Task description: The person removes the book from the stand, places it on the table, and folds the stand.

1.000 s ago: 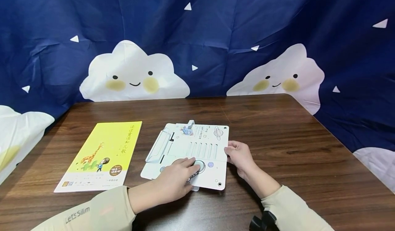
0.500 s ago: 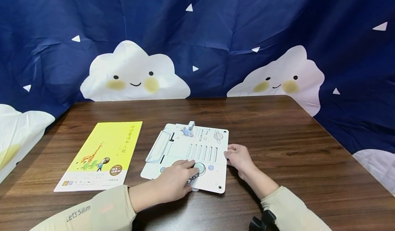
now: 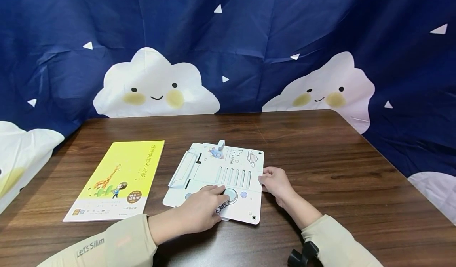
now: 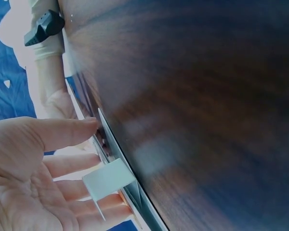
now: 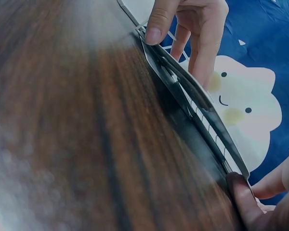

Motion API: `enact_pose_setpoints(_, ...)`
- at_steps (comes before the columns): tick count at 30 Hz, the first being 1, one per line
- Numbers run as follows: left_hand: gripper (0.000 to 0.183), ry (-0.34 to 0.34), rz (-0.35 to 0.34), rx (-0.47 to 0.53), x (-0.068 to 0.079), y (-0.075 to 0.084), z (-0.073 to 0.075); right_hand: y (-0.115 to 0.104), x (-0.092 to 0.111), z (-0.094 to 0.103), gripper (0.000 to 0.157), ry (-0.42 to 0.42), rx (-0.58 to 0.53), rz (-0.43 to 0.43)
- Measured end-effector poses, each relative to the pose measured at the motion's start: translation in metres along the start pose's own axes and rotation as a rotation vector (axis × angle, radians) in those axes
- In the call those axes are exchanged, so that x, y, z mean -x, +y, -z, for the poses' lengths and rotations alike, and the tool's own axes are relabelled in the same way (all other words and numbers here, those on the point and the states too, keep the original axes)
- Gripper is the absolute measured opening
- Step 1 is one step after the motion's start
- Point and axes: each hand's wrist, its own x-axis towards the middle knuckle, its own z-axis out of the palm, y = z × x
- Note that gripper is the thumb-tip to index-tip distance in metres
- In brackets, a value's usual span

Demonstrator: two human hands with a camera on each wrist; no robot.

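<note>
A white folding book stand (image 3: 210,174) printed with "Tiny universe" and planet drawings lies nearly flat on the table. My left hand (image 3: 201,209) rests across its near part with extended fingers on top and the thumb by the near edge. At the right edge, my right hand (image 3: 277,184) pinches the panel between thumb and fingers. A narrow gap shows between the stand's upper and lower panels (image 5: 202,103) in the right wrist view. A small white tab (image 4: 111,178) sticks out from the stand near my left fingers in the left wrist view.
A yellow book (image 3: 117,180) with a giraffe on its cover lies left of the stand. The brown wooden table (image 3: 338,168) extends to the right. Behind it hangs a blue cloth (image 3: 246,29) with smiling clouds.
Over the first half second the stand's right edge and my right hand shift slightly downward in the head view. Since then both hands and the stand look still.
</note>
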Motion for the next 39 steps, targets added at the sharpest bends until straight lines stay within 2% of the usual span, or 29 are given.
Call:
enact_pose_setpoints(6,0.039,-0.014,0.009,0.010,0.001,-0.001,0.001,0.001,0.000,0.000,0.019,-0.001,-0.015,0.009)
enact_pose_setpoints(9,0.043,-0.048,0.026,0.022,0.001,-0.001,0.003,0.000,0.001,0.000,0.020,-0.004,-0.025,0.016)
enact_pose_setpoints(13,0.040,-0.051,0.036,0.096,0.003,-0.004,0.008,0.000,0.002,0.001,0.020,-0.007,-0.021,0.019)
enact_pose_setpoints(17,0.023,0.066,0.064,0.231,0.007,-0.012,0.014,0.001,0.001,0.001,0.020,-0.011,-0.010,0.014)
enact_pose_setpoints(21,0.026,0.177,0.167,0.298,0.015,-0.024,0.021,0.002,-0.001,0.001,0.020,-0.012,0.001,0.009)
enact_pose_setpoints(24,0.037,0.228,0.231,0.296,0.020,-0.035,0.026,0.001,-0.001,0.001,0.020,-0.011,0.009,0.006)
enact_pose_setpoints(30,0.052,0.287,0.290,0.242,0.027,-0.059,0.029,0.003,-0.001,0.001,0.020,-0.012,0.009,0.010)
enact_pose_setpoints(34,0.056,0.272,0.321,0.227,0.031,-0.073,0.028,0.003,-0.001,0.000,0.020,-0.015,0.007,0.005)
enact_pose_setpoints(39,0.065,0.177,0.335,0.282,0.032,-0.086,0.025,0.002,0.000,0.001,0.020,-0.011,0.008,0.012)
